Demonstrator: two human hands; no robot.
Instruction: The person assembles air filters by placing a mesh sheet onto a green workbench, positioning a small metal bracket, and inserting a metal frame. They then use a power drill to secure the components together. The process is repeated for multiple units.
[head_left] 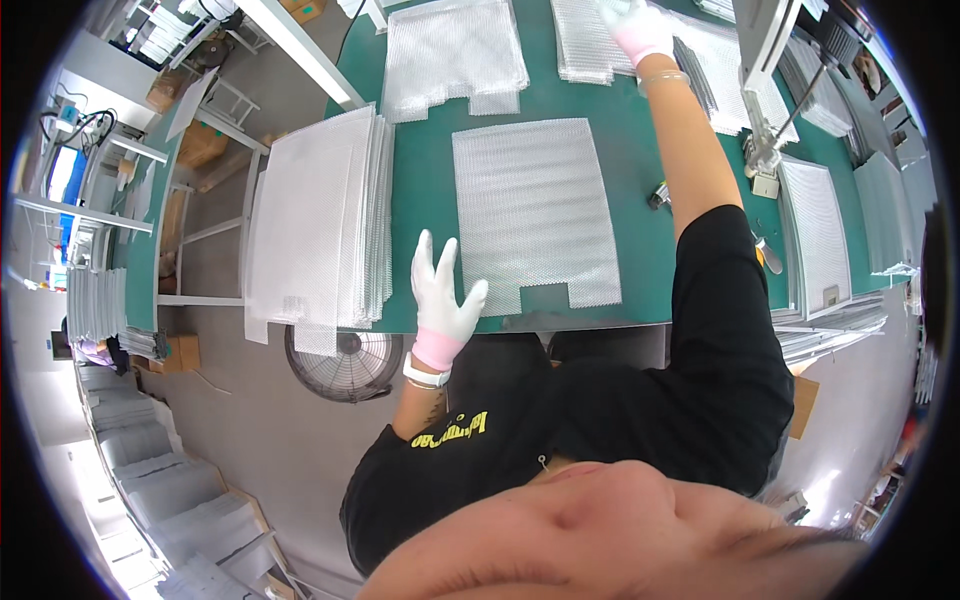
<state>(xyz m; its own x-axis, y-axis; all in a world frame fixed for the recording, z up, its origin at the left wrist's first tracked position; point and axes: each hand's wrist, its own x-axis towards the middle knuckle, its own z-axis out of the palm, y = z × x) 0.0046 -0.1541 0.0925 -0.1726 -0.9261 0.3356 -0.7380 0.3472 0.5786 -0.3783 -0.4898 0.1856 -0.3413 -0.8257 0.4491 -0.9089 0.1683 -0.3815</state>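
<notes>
Hovering with the left hand [447, 300] by the near-left corner of the silver mesh sheet [535, 200] — gloved, fingers spread, gripping nothing. Overlapping that corner with the thumb in view; cannot tell contact from clearance. Note sheet position: flat on the green worktop [422, 150], close to the front edge, notch toward the body. Holding the right arm outstretched, with the right hand [640, 32] at the far mesh pile [585, 48]; cannot tell whether grasping or loose, given fingertips cut off by the top edge of view.

Could skew or crease the sheet by dragging the thumb across its corner. Could lift several layers at once from the far pile if open cells interlock. Could knock the left mesh stack [310, 210] with a forearm, given its overhang past the front edge — and drop it onto the floor fan [345, 365]. Could sweep the small metal part [659, 196] aside with the right forearm, being just beside it.

Counting: one mid-table sheet, one left stack (many layers, too tight to count), one far-centre mesh batch [455, 50] (at least two layers), one far pile, one framed panel [818, 225] topmost at right, one small metal part, one fan below, two gloves, one white wristband [425, 374].
</notes>
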